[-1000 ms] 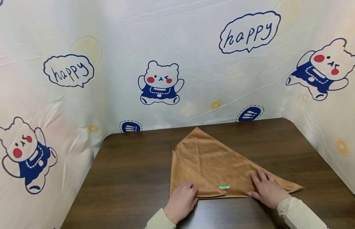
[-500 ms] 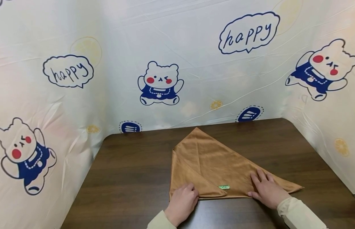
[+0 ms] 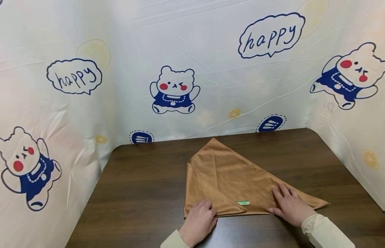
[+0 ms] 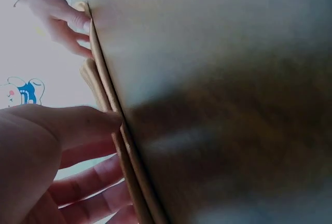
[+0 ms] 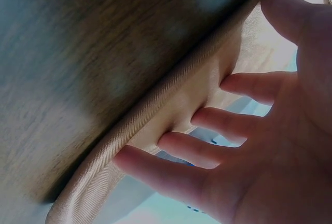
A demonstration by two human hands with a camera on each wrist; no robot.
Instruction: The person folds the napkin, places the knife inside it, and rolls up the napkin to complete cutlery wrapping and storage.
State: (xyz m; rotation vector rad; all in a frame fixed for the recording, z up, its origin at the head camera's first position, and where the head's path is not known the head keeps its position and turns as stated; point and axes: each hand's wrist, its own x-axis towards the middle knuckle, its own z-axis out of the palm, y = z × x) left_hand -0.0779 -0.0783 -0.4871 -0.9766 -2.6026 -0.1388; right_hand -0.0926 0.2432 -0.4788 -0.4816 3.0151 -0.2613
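A tan cloth (image 3: pixel 232 174) lies folded on the table, with a point at the back and a long corner to the right. Its left part is folded over, and the flap's tip (image 3: pixel 240 207) ends near a small green label (image 3: pixel 243 203). My left hand (image 3: pixel 199 220) rests on the flap at the front left. In the left wrist view the thumb (image 4: pixel 98 121) touches the layered front edge and the other fingers lie on the cloth. My right hand (image 3: pixel 290 206) lies on the right part, its spread fingertips (image 5: pixel 140 159) pressing the fabric.
The dark wooden table (image 3: pixel 142 186) extends to both sides of the cloth. A pale curtain (image 3: pixel 127 51) with printed bears and lettering surrounds its back and sides.
My left hand has slid slightly to the right along the front edge, uncovering the cloth's front left corner. The right hand and the fold stay where they were.
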